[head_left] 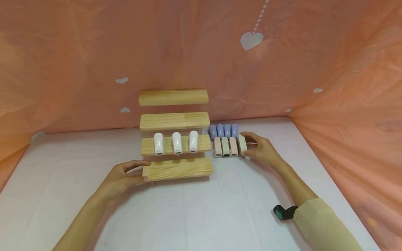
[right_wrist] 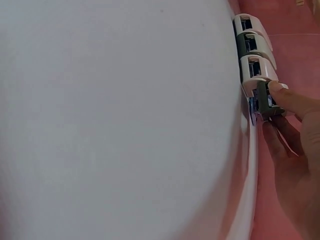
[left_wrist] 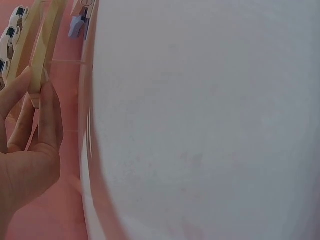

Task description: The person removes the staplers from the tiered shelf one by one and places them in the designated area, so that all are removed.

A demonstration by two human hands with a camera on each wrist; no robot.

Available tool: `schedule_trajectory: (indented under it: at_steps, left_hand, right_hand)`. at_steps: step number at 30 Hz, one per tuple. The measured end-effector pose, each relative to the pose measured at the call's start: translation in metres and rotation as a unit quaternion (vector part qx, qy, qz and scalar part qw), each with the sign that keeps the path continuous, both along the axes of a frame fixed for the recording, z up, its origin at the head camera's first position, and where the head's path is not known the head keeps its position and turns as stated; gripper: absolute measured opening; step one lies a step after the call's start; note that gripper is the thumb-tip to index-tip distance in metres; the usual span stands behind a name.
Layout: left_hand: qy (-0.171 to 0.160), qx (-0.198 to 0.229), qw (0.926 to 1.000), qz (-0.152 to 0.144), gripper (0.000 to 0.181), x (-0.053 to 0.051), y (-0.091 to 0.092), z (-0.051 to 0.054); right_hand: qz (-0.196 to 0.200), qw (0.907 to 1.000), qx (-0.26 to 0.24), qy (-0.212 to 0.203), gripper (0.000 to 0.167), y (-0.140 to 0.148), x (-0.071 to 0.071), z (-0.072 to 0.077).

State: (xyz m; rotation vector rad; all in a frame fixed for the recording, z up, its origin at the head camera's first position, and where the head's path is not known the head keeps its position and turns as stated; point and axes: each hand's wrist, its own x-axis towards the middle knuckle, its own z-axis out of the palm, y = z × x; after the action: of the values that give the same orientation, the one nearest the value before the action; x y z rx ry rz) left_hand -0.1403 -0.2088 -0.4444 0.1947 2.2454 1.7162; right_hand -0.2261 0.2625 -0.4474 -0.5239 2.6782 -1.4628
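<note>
A tiered wooden rack (head_left: 177, 169) stands at the middle, with three white staplers (head_left: 176, 142) on its second tier from the front. My left hand (head_left: 122, 179) pinches the left end of the lowest tier; the left wrist view shows thumb and fingers on either side of the board (left_wrist: 44, 50). Right of the rack, my right hand (head_left: 260, 148) grips a pale green stapler (head_left: 242, 144) at the end of a row of pink and green ones (head_left: 225, 146). In the right wrist view, the thumb lies on top of that stapler (right_wrist: 270, 100).
Several purple staplers (head_left: 224, 130) stand in a row behind the pink and green ones. A white cloth covers the table (head_left: 202, 221); an orange curtain (head_left: 179, 35) hangs behind and at both sides. Black straps with stubs are at both wrists.
</note>
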Motion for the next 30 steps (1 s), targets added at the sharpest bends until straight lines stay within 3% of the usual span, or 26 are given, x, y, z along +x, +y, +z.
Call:
schedule_trajectory:
  at_steps: [5, 13, 22, 30]
  left_hand:
    - [0.003, -0.002, 1.0, -0.006, 0.056, 0.0, 0.002, 0.0]
    - [0.003, 0.004, 1.0, -0.003, 0.055, 0.001, 0.003, 0.001]
    - [0.002, -0.001, 1.0, -0.002, 0.056, 0.002, 0.003, 0.0]
    - [0.017, -0.035, 0.9992, 0.001, 0.056, 0.001, 0.0, 0.002]
  right_hand:
    - [-0.005, 0.9999, 0.012, -0.002, 0.068, -0.007, 0.007, 0.005]
    - [-0.006, 1.0, -0.003, -0.002, 0.067, -0.003, -0.001, -0.016]
    - [-0.008, 1.0, -0.003, -0.001, 0.071, -0.002, 0.0, -0.012]
    - [-0.015, 0.9977, 0.006, 0.066, 0.061, -0.004, -0.002, 0.0]
